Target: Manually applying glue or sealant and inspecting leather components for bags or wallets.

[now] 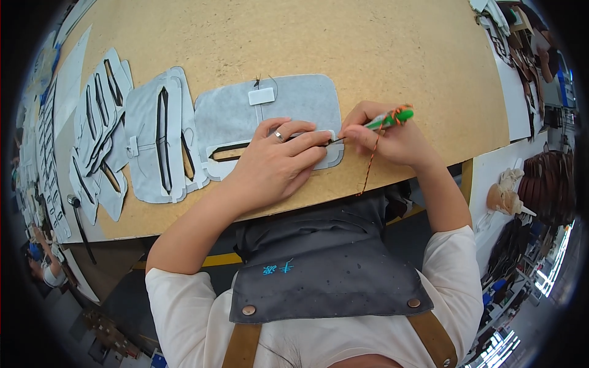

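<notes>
A grey panel with a small white tab and a slot opening lies flat on the worktable. My left hand rests over its lower right part with outstretched, slightly bent fingers and a ring on one finger. My right hand grips a green-handled tool wound with orange-black cord. The tool's thin metal shaft points left to the panel's slotted strip, beside my left fingertips; its exact contact is too small to tell. The cord hangs down toward the table's front edge.
Slotted grey pieces and a heap of narrower ones lie left on the tan worktable. A dark hammer-like tool sits at the left edge. Dark brown material hangs at the right. Other people show at both rims.
</notes>
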`<state>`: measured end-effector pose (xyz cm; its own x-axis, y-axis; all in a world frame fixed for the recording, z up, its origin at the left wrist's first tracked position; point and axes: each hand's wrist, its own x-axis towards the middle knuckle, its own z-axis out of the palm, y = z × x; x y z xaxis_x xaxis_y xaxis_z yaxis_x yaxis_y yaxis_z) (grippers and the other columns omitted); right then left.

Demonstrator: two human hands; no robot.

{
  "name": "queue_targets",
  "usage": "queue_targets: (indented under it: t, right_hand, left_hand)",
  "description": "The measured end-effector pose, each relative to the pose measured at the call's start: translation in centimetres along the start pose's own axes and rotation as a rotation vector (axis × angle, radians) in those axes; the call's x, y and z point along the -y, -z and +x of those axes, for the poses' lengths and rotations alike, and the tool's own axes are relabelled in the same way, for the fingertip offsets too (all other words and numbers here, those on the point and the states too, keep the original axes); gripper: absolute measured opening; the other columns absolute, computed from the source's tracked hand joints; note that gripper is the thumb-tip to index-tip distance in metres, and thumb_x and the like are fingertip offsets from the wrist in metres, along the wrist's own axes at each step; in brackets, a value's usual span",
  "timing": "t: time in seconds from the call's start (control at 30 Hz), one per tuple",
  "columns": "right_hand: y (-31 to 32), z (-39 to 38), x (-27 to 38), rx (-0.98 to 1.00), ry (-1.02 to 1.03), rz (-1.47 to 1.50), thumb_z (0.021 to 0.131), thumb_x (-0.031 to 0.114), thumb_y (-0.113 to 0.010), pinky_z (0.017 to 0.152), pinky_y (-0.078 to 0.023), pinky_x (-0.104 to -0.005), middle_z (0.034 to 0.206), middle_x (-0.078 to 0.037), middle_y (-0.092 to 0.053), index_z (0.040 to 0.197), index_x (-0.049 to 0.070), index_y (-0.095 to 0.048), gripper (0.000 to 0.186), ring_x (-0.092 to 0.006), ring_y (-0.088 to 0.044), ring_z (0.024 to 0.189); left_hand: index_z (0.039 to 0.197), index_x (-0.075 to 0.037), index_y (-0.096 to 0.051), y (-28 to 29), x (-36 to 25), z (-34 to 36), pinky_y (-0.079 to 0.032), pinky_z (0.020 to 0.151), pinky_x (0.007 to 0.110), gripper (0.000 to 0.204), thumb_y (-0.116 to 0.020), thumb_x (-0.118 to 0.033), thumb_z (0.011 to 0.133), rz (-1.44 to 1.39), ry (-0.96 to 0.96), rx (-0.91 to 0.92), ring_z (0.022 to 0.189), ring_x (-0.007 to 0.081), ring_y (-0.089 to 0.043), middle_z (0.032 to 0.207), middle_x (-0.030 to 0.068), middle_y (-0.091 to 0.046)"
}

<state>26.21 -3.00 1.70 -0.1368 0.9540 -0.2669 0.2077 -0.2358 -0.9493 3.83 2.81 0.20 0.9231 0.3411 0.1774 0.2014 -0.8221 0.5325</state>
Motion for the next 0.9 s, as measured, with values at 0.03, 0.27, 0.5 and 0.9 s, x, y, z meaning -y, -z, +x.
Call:
queue_targets:
  t: [0.03,0.27,0.5,0.9]
  right_hand:
    - [0.0,-0.3,0.1,0.012,0.134,-0.151,0.085,0.013,-0.062,0.057,-0.048,-0.0244,0.074,-0.005,-0.063,0.078,0.002,-0.058,0.014,-0.0095,-0.059,0.063]
    - [-1.2,-2.9,-2.3,-0.07,0.653,-0.728,0.078,0.017,-0.068,0.04,-0.042,-0.0263,0.083,-0.004,-0.066,0.066,0.006,-0.047,0.026,-0.0171,-0.053,0.043]
    - [-1.2,-3.2,-3.7,-0.14,0.714,-0.655,0.077,0.018,-0.069,0.044,-0.044,-0.0267,0.089,-0.006,-0.067,0.067,0.005,-0.053,0.024,-0.0166,-0.053,0.046]
    - [0.9,-5.8,-2.4,-0.392,0.435,-0.577,0.09,0.044,-0.05,0.063,-0.04,-0.031,0.083,-0.008,-0.054,0.086,0.003,-0.064,0.043,-0.0213,-0.048,0.068]
  left_hand:
    - [0.099,-0.011,-0.059,-0.1,0.0,-0.1,-0.03,0.097,0.039,0.023,-0.063,-0.007,0.077,-0.003,0.006,0.002,0.113,0.0178,-0.048,0.117,-0.0012,-0.056]
    - [0.095,-0.012,-0.057,-0.3,0.0,0.0,-0.032,0.096,0.038,0.019,-0.062,-0.011,0.077,0.041,0.04,-0.011,0.112,0.0157,-0.048,0.116,-0.0033,-0.055]
    - [0.103,-0.011,-0.059,-0.3,-0.2,0.1,-0.033,0.093,0.034,0.029,-0.063,-0.006,0.075,-0.014,0.058,-0.055,0.107,0.018,-0.051,0.113,-0.0016,-0.058]
    - [0.116,-0.021,-0.057,-0.6,-0.7,-0.2,-0.032,0.096,0.039,0.048,-0.065,-0.007,0.071,0.163,-0.034,-0.026,0.111,0.0182,-0.046,0.118,-0.0014,-0.048]
